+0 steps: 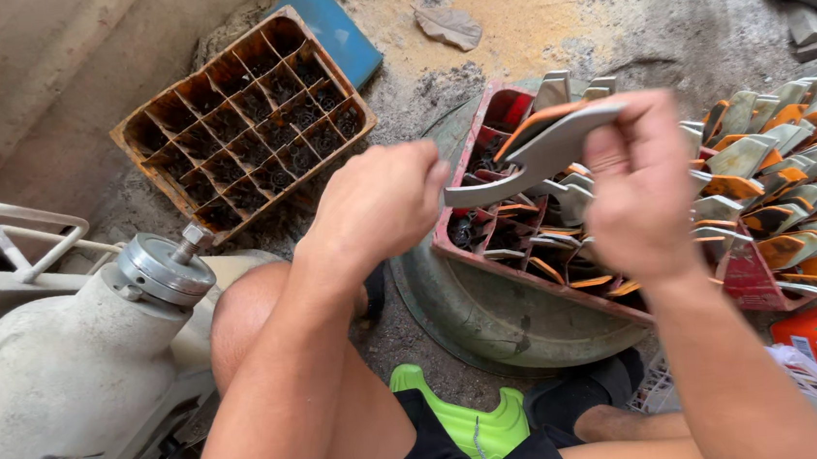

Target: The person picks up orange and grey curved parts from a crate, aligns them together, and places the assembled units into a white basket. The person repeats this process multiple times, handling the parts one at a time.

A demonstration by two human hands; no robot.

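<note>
Curved grey metal blade, orange-backed, held level

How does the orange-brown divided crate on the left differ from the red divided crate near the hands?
The orange-brown divided crate lies flat on the ground; the red divided crate sits tilted on a round grey basin. The former holds small dark pieces; the latter holds curved grey-and-orange metal blades. Both have grid compartments.

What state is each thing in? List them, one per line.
Left hand: closed at the blade's tip.
Right hand: gripping the curved metal blade, held up.
Red crate: tilted, holding blades.
Brown crate: compartments hold dark small parts.
Grey machine: bolt upright on cap.
</note>
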